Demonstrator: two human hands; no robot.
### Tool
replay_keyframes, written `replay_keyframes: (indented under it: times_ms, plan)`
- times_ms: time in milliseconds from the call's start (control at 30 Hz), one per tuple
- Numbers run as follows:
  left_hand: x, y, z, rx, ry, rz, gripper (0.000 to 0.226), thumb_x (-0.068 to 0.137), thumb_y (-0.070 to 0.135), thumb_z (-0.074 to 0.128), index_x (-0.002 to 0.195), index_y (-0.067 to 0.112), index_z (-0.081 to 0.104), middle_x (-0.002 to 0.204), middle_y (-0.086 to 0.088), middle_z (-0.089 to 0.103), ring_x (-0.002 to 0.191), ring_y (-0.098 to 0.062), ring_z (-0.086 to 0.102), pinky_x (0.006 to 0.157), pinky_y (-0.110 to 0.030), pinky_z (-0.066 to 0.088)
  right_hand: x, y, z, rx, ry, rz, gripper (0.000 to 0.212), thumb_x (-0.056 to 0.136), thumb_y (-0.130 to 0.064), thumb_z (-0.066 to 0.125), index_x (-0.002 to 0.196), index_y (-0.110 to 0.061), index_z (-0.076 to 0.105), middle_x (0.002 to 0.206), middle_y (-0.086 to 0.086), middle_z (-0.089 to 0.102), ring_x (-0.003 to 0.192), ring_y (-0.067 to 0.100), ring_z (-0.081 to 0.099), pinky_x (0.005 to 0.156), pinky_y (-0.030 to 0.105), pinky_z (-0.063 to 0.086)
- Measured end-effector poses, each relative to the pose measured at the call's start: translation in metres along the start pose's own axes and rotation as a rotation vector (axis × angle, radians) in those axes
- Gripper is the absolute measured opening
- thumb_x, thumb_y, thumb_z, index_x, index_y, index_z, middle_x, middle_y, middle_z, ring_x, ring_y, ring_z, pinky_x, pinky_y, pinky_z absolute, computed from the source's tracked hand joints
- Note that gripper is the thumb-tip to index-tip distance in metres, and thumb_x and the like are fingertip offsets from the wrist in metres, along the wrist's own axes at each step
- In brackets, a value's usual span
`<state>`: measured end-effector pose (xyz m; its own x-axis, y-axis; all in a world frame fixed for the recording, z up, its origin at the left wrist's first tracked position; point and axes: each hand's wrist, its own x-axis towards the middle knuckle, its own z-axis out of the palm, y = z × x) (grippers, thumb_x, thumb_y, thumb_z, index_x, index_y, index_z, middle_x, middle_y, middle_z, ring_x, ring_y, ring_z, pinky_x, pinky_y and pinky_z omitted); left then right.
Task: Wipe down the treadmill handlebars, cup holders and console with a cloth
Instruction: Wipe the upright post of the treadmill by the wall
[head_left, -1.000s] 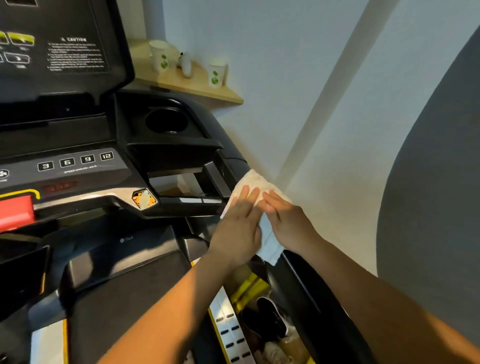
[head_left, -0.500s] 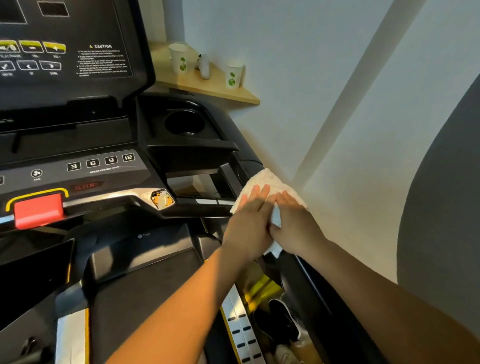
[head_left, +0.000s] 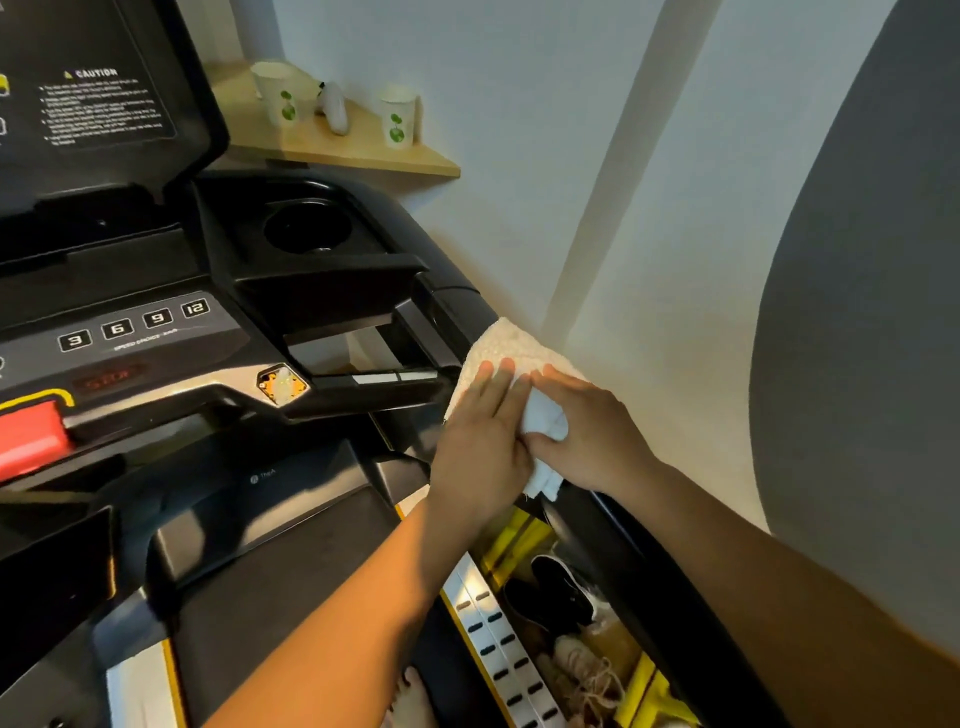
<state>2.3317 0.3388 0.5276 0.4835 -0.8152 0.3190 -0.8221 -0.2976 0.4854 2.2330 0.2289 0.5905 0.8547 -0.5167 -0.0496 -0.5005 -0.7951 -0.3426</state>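
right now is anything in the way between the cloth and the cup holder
Nothing loose. The cloth lies on the right handlebar, pressed by the left hand and gripped by the right hand. Towards the cup holder, only the console's raised black ledge stands between; lift over it.

The cup holder sits to the right of the console, and behind it a shelf on the wall carries two paper cups. The cloth lies draped over the right handlebar, just before the cup holder's housing. The left hand lies flat on the cloth's inner side; the right hand grips it from the outer side (fingertips nearly meeting). Shoes lie below the handlebar.
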Motion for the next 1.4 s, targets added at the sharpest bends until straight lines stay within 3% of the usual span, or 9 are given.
replay_keyframes:
  times_ms: [133,300,500,733,833,933,1133,1267,1400]
  plan:
    - [-0.013,0.024,-0.006,0.119,0.025,0.055,0.058,0.085,0.031,0.043,0.139,0.014,0.053,0.145,-0.008,0.050,0.135,-0.026,0.042,0.116,-0.037,0.032,-0.018,0.015,-0.003,0.065,-0.025,-0.014,0.075,0.083,-0.040,0.069,0.148,-0.025,0.036,0.155,-0.007,0.034,0.140,0.015,0.035,0.110,0.027,0.029]
    - [-0.030,0.056,0.003,-0.057,-0.123,-0.157,0.071,0.091,0.020,0.058,0.154,0.016,0.027,0.162,-0.006,0.015,0.146,-0.029,0.011,0.119,-0.038,0.017,-0.041,0.032,-0.004,0.130,-0.124,-0.005,0.083,0.081,-0.036,0.070,0.151,-0.030,0.025,0.157,-0.011,0.021,0.143,0.012,0.020,0.117,0.032,0.024]
    - [-0.062,0.111,0.021,-0.166,-0.050,-0.281,0.069,0.089,0.007,0.048,0.154,0.015,0.028,0.161,-0.006,0.016,0.141,-0.024,0.014,0.115,-0.033,0.020,-0.082,0.065,-0.005,0.256,-0.111,-0.123,0.081,0.078,-0.034,0.072,0.149,-0.023,0.034,0.157,-0.008,0.026,0.143,0.013,0.023,0.116,0.029,0.026]
    - [-0.110,0.163,0.044,-0.183,-0.007,-0.330,0.068,0.089,0.003,0.051,0.152,0.019,0.030,0.157,-0.003,0.022,0.141,-0.012,0.019,0.109,-0.010,0.010,-0.132,0.102,0.001,0.324,-0.166,-0.213,0.079,0.080,-0.034,0.067,0.149,-0.030,0.029,0.158,-0.016,0.016,0.144,0.008,0.015,0.117,0.028,0.022]
    - [-0.118,0.168,0.041,-0.102,-0.011,-0.314,0.053,0.095,0.017,0.045,0.148,0.018,0.041,0.151,-0.006,0.034,0.137,-0.019,0.036,0.111,-0.026,0.033,-0.137,0.115,-0.005,0.360,-0.192,-0.254,0.066,0.085,-0.025,0.064,0.145,-0.030,0.039,0.157,-0.018,0.022,0.142,0.004,0.021,0.109,0.016,0.021]
    - [-0.108,0.163,0.026,0.156,-0.036,-0.184,0.050,0.096,0.037,0.036,0.139,0.019,0.053,0.140,-0.004,0.047,0.124,-0.022,0.045,0.093,-0.040,0.051,-0.125,0.126,-0.016,0.402,-0.233,-0.262,0.055,0.084,-0.012,0.063,0.135,-0.032,0.053,0.151,-0.020,0.035,0.135,0.002,0.037,0.096,0.005,0.028]
    - [-0.080,0.130,0.029,0.159,-0.181,-0.024,0.056,0.104,0.048,0.030,0.155,0.024,0.026,0.163,0.004,0.013,0.151,-0.014,-0.006,0.123,-0.039,0.001,-0.096,0.125,-0.019,0.328,-0.235,-0.207,0.051,0.090,-0.003,0.053,0.123,-0.042,0.052,0.126,-0.008,0.059,0.092,0.007,0.056,0.068,0.012,0.046]
    - [-0.062,0.106,0.040,0.139,-0.120,-0.046,0.062,0.104,0.047,0.021,0.156,0.015,0.020,0.164,-0.004,0.012,0.152,-0.020,-0.005,0.122,-0.050,0.009,-0.067,0.099,-0.014,0.274,-0.215,-0.152,0.034,0.097,-0.010,0.043,0.117,-0.037,0.048,0.111,0.000,0.061,0.090,0.015,0.060,0.081,0.036,0.055]
    - [-0.034,0.067,0.034,0.096,-0.050,-0.114,0.063,0.103,0.045,0.014,0.156,0.011,0.017,0.165,-0.004,0.009,0.151,-0.018,-0.006,0.122,-0.051,0.008,-0.034,0.057,-0.004,0.311,-0.167,-0.178,0.049,0.100,-0.007,0.035,0.148,-0.012,0.029,0.151,0.009,0.035,0.137,0.024,0.036,0.109,0.026,0.028]
